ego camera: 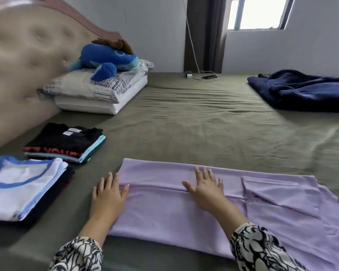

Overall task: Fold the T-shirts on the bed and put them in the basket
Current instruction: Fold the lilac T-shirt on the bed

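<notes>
A: Lilac jersey T-shirt, already folded lengthwise into a long band, is laid flat on the olive-green bed sheet at the near edge. Where are the hands placed w/ respect to it?

B: Both are laid on top. Left hand is rested flat at the band's left end, fingers straight and slightly spread, thumb on the fabric edge. Right hand is pressed flat near the middle, fingers splayed, over the seam where the two side flaps meet. Nothing is gripped or pinched by either.

A: Long axis?

B: Left to right across the view, tilted a bit nearer at the right. Sleeve and collar end is spread out to the right, beyond the right hand; straight short end is under the left.

A: So which hand is better placed for the next fold?

B: Prob. the left, since the short end is already under it; that end could be brought over toward the right while the middle is held down. Far right end is nearer the right hand, so the reverse can't be ruled out.

A: And the rest of the task?

B: Two folded stacks are seen to the left: a white tee with blue trim on dark ones, and a black-topped pile behind it. No basket is seen in view, so placing is judged not yet begun
</notes>
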